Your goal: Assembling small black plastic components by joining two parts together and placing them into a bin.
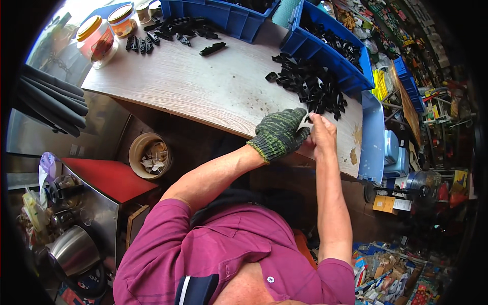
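My left hand (pixel 280 133), in a dark green and black knitted glove, is closed at the table's near edge. Its fingertips meet those of my bare right hand (pixel 323 134), which is pinched together. A small pale sliver shows between the two hands; what they hold is mostly hidden by the fingers. Just beyond them lies a heap of small black plastic parts (pixel 310 84) on the wood-grain table (pixel 188 76). Several more black parts (pixel 185 26) are spread along the far left side, and a single black part (pixel 212 49) lies apart from them.
Blue bins (pixel 330 46) holding black parts stand along the far side. Two lidded jars (pixel 96 43) are at the far left. A bucket with scraps (pixel 150 155) stands on the floor, near a red-topped cabinet (pixel 104 178) and a metal kettle (pixel 74 250). Crowded shelves fill the right.
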Available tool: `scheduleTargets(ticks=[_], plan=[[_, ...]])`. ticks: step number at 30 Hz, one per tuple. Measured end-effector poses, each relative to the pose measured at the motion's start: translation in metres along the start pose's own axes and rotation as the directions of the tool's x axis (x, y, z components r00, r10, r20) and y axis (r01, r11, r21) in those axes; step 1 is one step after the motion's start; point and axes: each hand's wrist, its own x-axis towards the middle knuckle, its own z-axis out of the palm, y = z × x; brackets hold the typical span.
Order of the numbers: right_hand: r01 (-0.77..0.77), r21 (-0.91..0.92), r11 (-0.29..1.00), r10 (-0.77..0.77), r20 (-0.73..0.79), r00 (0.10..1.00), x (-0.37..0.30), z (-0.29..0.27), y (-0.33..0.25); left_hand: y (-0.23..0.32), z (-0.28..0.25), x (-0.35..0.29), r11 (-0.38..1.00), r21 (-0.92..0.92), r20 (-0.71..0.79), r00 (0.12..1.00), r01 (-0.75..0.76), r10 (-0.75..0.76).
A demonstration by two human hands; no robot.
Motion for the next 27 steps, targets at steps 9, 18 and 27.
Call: scheduleTargets(ticks=[9,18,27], plan=[[0.111,0.195,0.974,-0.133,0.104,0.986,-0.013,0.016,0.008,0.0,-0.018,0.01,0.995,0.05,0.214,0.972,0.091,-0.1],[0.069,0.354,0.933,-0.11,0.099,0.989,-0.023,0.025,0.005,-0.08,-0.108,0.059,0.789,0.574,-0.125,0.976,0.22,-0.181],[0.047,0.39,0.92,-0.062,0.026,0.998,-0.026,0.03,-0.001,-0.112,-0.155,0.08,0.599,0.737,-0.081,0.922,0.311,-0.379]])
